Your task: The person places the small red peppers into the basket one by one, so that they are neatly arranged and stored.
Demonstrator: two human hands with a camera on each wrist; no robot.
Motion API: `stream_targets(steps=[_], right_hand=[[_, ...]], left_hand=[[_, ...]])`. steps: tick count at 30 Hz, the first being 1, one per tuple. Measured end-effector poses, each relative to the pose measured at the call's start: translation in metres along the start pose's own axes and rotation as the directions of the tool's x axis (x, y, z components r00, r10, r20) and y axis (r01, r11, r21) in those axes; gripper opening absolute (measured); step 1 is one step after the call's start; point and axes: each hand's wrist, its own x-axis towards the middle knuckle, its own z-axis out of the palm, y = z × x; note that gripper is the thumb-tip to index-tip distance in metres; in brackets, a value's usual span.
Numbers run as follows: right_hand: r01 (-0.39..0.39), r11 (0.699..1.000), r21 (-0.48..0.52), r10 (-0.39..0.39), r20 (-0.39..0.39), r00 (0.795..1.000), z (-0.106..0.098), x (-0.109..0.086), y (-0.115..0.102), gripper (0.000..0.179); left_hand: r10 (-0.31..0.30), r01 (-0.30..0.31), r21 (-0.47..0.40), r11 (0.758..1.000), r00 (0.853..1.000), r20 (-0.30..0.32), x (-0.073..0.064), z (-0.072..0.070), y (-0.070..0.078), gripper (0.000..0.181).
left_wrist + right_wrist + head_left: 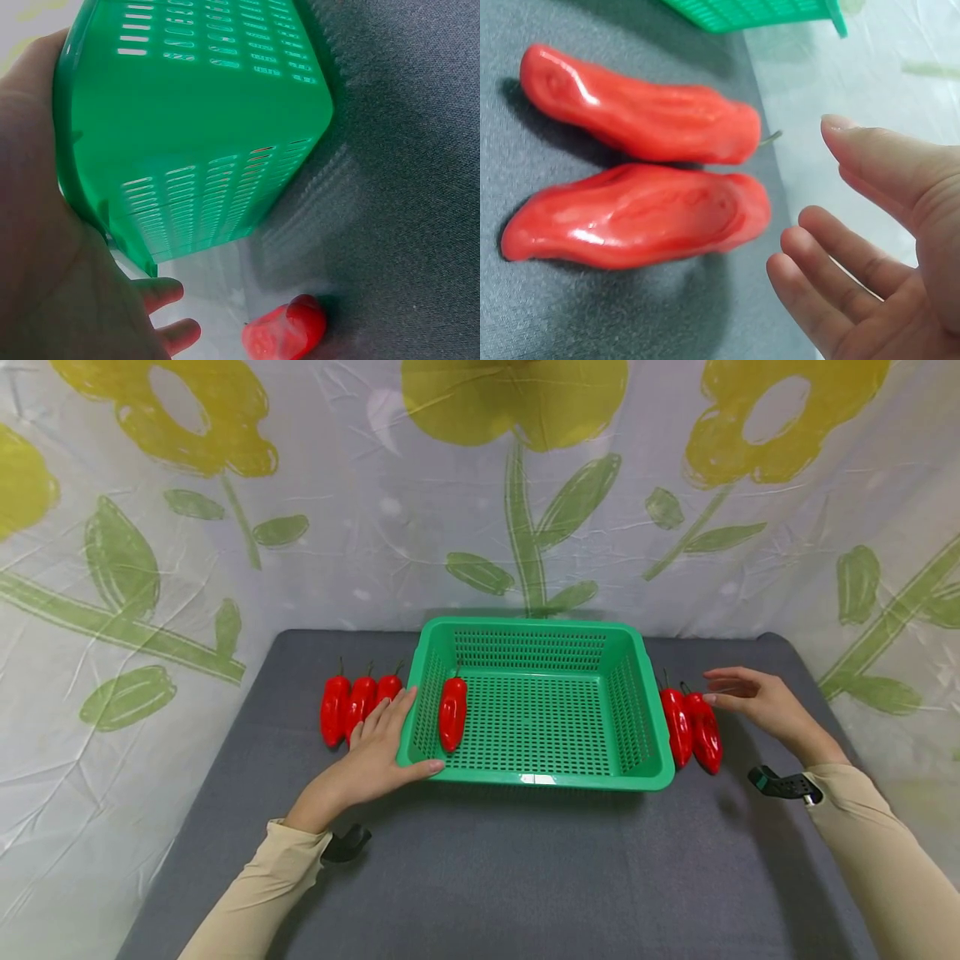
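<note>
A green plastic basket (600,782) with slotted walls stands on the grey cloth. One red pepper (452,714) lies inside, along its left end. My left hand (367,760) rests on the basket's left rim, fingers stretched along it and thumb at the front corner. Three red peppers, the leftmost pepper (334,712) among them, lie left of the basket, partly hidden by that hand. To the right of the basket lie an inner pepper (677,727) and an outer pepper (705,739), side by side. My right hand (877,247) hovers by the outer pepper's stem end, thumb and fingers apart, holding nothing.
Grey cloth (510,868) covers the table in front of the basket. Behind it hangs a white curtain (360,552) with yellow flowers, close to the basket's back wall. A black strap (783,783) is on the right wrist, and another strap (347,843) on the left.
</note>
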Motion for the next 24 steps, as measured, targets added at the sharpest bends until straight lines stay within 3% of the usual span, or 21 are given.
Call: stream_targets(steps=[13, 24], right_hand=[[-0.019, 1.0, 0.019, 0.018, 0.09, 0.996, 0.006, 0.01, 0.02, 0.068], [-0.03, 1.0, 0.005, 0.029, 0.11, 0.994, 0.012, 0.013, 0.028, 0.069]], left_hand=[[-0.002, 0.002, -0.003, 1.0, 1.0, 0.0, -0.001, -0.001, 0.001, 0.113], [0.0, 0.0, -0.004, 1.0, 1.0, -0.001, -0.001, -0.001, 0.001, 0.114]])
